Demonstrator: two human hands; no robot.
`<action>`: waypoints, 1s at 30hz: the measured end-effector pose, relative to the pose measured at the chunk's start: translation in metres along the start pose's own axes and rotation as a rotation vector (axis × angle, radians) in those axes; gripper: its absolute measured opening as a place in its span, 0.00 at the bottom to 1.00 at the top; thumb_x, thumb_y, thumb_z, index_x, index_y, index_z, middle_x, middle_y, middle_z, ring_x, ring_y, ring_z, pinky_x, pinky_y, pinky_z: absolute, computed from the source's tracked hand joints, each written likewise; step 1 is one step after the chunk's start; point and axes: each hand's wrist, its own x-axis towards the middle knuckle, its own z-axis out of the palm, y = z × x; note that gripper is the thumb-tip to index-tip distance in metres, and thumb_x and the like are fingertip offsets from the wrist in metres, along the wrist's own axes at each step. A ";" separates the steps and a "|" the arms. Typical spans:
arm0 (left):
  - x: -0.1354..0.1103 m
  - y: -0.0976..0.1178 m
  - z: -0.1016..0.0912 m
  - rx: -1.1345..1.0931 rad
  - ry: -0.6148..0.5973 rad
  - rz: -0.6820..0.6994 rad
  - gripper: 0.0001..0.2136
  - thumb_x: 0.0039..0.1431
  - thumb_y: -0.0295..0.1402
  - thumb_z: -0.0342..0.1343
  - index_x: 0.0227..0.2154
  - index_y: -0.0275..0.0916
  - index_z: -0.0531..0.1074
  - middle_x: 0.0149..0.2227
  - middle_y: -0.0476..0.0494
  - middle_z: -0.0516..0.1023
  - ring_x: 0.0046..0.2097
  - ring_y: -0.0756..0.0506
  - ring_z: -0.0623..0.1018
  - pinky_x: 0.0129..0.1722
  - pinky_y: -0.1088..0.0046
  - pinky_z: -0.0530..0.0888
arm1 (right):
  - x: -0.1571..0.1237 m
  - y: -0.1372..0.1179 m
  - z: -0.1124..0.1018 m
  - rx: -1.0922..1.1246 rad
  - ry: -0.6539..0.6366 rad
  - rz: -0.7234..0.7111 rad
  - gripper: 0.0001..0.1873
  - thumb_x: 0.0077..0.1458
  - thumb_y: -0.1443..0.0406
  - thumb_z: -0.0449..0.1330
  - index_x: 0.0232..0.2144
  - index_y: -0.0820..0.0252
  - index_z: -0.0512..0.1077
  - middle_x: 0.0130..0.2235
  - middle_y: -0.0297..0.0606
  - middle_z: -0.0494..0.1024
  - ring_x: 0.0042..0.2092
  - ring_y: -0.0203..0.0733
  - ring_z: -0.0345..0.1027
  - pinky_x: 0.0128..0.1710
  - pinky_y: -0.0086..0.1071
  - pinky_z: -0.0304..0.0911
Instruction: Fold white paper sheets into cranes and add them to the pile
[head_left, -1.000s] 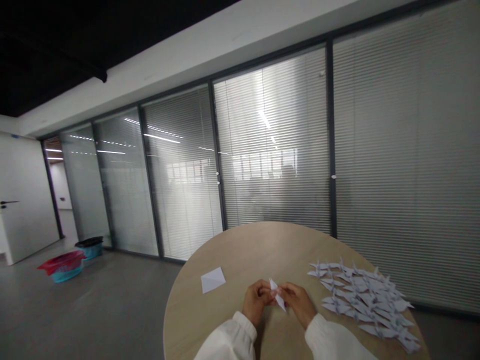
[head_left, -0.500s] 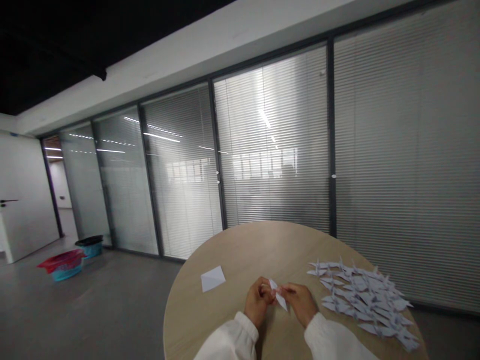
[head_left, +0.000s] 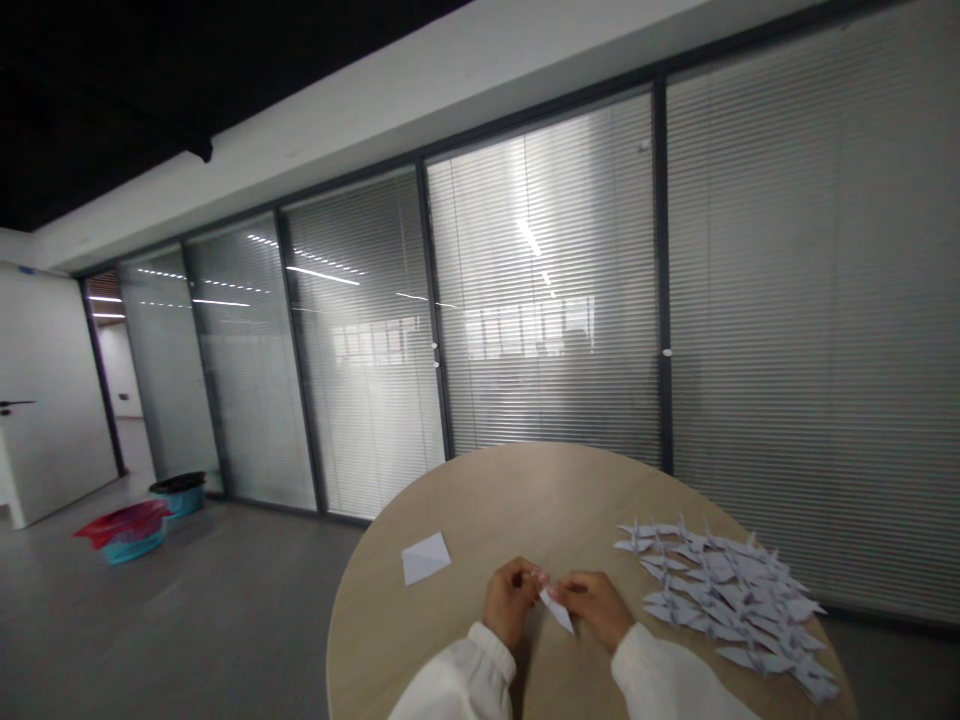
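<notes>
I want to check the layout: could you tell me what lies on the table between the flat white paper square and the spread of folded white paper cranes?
In the head view, both hands, left hand and right hand, pinching a small folded white paper piece.

Dim, cool interior light. Brightest area: glass wall with blinds, where streaks of ceiling-lamp reflections produce mild glare. The ceiling at upper left is almost black. Wide-angle distortion tilts and bends the window frames toward the edges. The round table is evenly lit with soft shadows; fine detail is slightly soft throughout.
</notes>
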 end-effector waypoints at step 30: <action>-0.004 0.017 0.000 -0.032 0.000 0.053 0.13 0.42 0.41 0.57 0.19 0.33 0.69 0.16 0.53 0.64 0.21 0.53 0.63 0.22 0.79 0.59 | -0.008 -0.014 0.005 0.019 -0.093 -0.068 0.21 0.40 0.51 0.56 0.15 0.64 0.71 0.16 0.31 0.68 0.20 0.33 0.58 0.21 0.26 0.51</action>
